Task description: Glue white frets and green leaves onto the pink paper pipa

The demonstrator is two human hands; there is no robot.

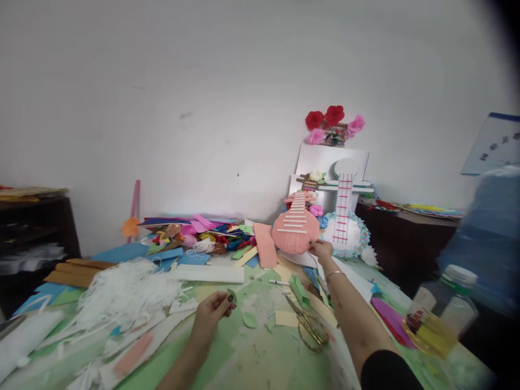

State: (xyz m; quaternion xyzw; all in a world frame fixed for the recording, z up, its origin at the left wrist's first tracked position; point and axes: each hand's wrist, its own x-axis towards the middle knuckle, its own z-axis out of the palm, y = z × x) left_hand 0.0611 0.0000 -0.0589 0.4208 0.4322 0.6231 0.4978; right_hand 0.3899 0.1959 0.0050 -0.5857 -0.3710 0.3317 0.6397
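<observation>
My left hand [215,313] is closed in a pinch on a small green paper leaf [231,295] above the table's middle. Another green paper leaf [249,319] lies just right of it. Stretched far forward, my right hand [322,250] grips the lower right edge of a pink paper pipa [296,230] with white strings. The pipa stands upright at the back of the table. Behind it on the right leans a white lute-like model [344,208] with red strings and a blue flowered rim. Gold-handled scissors [311,327] lie below my right forearm.
White paper strips [122,298] heap up on the left. Coloured paper scraps [203,233] line the wall. A bottle of yellow liquid [441,314] stands at the right edge, near purple paper [390,319]. Red paper flowers [335,115] top the display.
</observation>
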